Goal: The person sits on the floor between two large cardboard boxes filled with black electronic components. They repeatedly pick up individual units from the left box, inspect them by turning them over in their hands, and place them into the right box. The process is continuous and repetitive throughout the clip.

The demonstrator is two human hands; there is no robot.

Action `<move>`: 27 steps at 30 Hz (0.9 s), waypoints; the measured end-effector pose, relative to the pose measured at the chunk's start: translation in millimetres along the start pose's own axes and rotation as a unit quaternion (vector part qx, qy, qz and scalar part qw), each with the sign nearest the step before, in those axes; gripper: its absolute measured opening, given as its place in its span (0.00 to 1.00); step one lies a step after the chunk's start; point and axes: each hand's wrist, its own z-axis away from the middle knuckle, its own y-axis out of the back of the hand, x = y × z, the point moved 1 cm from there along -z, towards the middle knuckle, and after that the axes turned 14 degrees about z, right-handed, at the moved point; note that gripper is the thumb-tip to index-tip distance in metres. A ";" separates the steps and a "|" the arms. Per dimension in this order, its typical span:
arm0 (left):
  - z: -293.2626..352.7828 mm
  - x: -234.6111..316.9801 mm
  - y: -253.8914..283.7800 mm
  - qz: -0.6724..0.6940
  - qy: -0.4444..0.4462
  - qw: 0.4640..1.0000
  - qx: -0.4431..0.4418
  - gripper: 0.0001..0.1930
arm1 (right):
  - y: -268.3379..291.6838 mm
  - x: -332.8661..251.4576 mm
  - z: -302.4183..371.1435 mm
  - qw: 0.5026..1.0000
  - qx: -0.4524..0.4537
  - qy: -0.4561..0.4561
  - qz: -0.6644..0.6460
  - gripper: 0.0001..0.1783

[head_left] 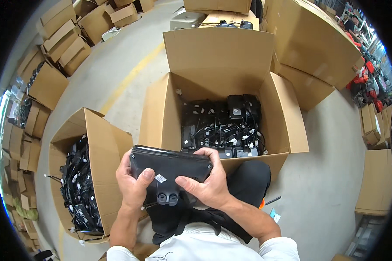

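Between both hands I hold a flat black plastic housing [169, 167] with a small white label and a two-holed bracket on its lower edge. My left hand [134, 180] grips its left side, thumb on the near face. Opposite it, my right hand [207, 180] clasps the right end, its thumb pressed on the face as well. Just beyond the housing stands an open cardboard box [217, 56] containing similar black units [236, 106] and many black cables with white connectors [222, 135].
At the left, another open carton [111, 152] holds a heap of black cabled parts [80, 191]. Large boxes [313, 39] are stacked at the back right, with more cartons [61, 39] along the left. An orange-handled tool [262, 203] lies on the floor by my right leg.
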 end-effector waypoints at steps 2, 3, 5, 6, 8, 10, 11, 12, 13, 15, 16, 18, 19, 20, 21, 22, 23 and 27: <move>-7.5 -3.6 1.0 0.028 0.017 0.999 -0.029 0.40 | 10.5 -7.8 -10.1 1.000 -0.007 0.003 0.018 0.45; -10.1 -2.4 1.7 0.041 0.026 0.998 -0.043 0.41 | 15.9 -11.4 -13.7 1.000 -0.011 0.005 0.027 0.45; -17.6 7.3 -5.8 -0.003 0.013 0.997 -0.082 0.44 | 33.4 -15.5 -23.0 0.996 -0.012 0.033 0.081 0.49; -28.1 12.1 -12.7 -0.017 -0.008 0.995 -0.097 0.45 | 48.1 -19.3 -35.0 0.987 -0.028 0.074 0.139 0.50; -47.9 32.3 -22.4 -0.121 0.005 0.979 -0.161 0.44 | 67.6 -42.5 -67.6 0.955 -0.046 0.179 0.231 0.50; -71.3 53.7 -41.1 -0.256 0.034 0.935 -0.243 0.37 | 76.7 -71.2 -97.8 0.924 -0.053 0.267 0.269 0.50; -82.8 60.5 -54.6 -0.309 0.058 0.909 -0.273 0.35 | 77.9 -82.0 -111.5 0.919 -0.061 0.281 0.269 0.51; -96.0 54.5 -63.6 -0.266 0.075 0.921 -0.273 0.34 | 80.6 -84.0 -127.4 0.925 -0.051 0.289 0.243 0.52; -109.1 43.3 -70.8 -0.221 0.094 0.932 -0.271 0.33 | 84.0 -84.2 -144.8 0.929 -0.042 0.297 0.216 0.53; -134.7 20.4 -86.6 -0.129 0.108 0.959 -0.229 0.29 | 107.5 -72.2 -180.3 0.966 -0.022 0.232 0.109 0.55; -150.2 1.9 -91.4 -0.065 0.115 0.970 -0.203 0.28 | 118.7 -59.9 -189.5 0.977 -0.097 0.183 0.057 0.55; -180.2 -37.4 -103.3 0.035 0.168 0.970 -0.170 0.28 | 141.7 10.2 -211.3 0.972 -0.163 0.147 0.087 0.55; -193.1 -58.1 -106.5 0.072 0.219 0.960 -0.160 0.28 | 152.7 34.9 -216.0 0.973 -0.174 0.083 0.125 0.55; -206.8 -88.0 -107.1 0.110 0.270 0.945 -0.149 0.29 | 162.9 63.1 -221.4 0.968 -0.190 0.017 0.162 0.55; -216.9 -132.4 -94.9 0.101 0.295 0.937 -0.156 0.30 | 169.2 66.6 -221.8 0.954 -0.228 -0.119 0.152 0.55; -221.9 -172.1 -100.1 0.094 0.294 0.936 -0.167 0.30 | 185.8 98.3 -226.0 0.955 -0.224 -0.136 0.143 0.54; -227.7 -201.5 -111.9 0.084 0.291 0.936 -0.180 0.29 | 201.2 131.0 -233.5 0.955 -0.218 -0.149 0.133 0.53; -262.9 -300.4 -118.7 0.103 0.382 0.912 -0.109 0.23 | 229.4 195.5 -269.7 0.858 -0.176 -0.080 0.477 0.21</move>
